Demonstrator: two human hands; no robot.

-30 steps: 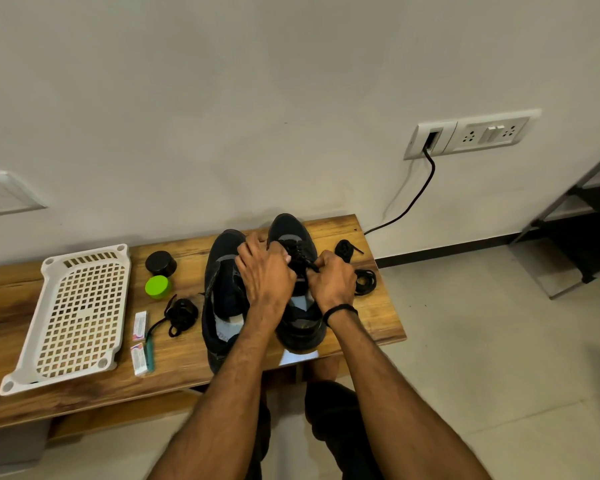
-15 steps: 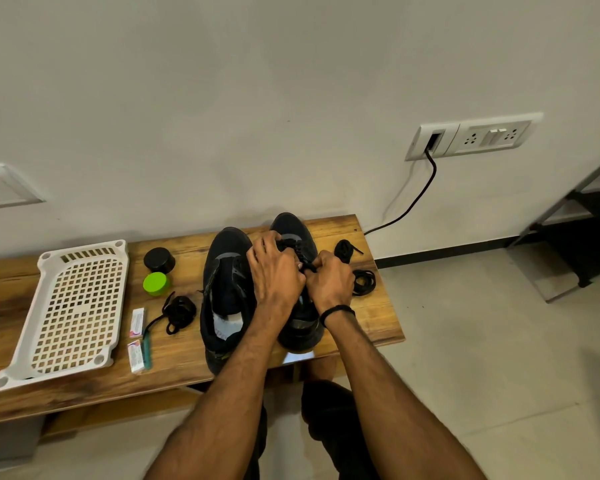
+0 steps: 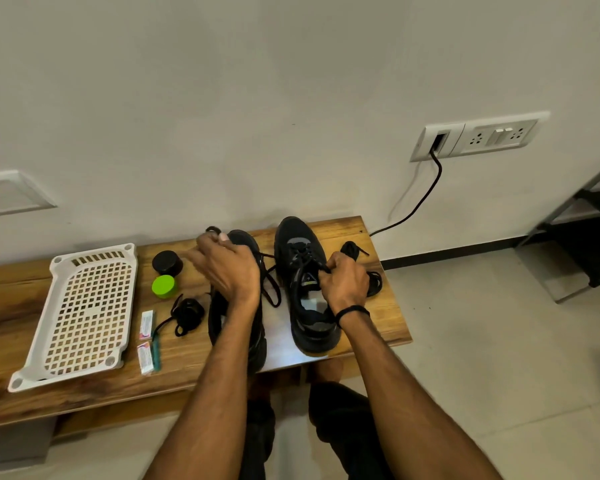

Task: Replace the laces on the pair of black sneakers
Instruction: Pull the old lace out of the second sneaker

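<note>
Two black sneakers stand side by side on the wooden bench, toes toward the wall. The right sneaker is partly laced with a black lace that trails left from its eyelets. My left hand hovers over the left sneaker, blurred, pinching the lace's end near its fingertips. My right hand grips the lace at the right sneaker's right eyelets. A bundled black lace lies left of the shoes. Another lace bundle lies right of my right hand.
A white perforated plastic tray lies at the bench's left. A black jar and a green lid sit beside it. Two small packets and a teal stick lie nearer me. A black cable runs from the wall socket.
My left hand has swung up and left away from the right sneaker, drawing the lace out across the gap. My right hand stays at the eyelets. The camera view has shifted closer.
</note>
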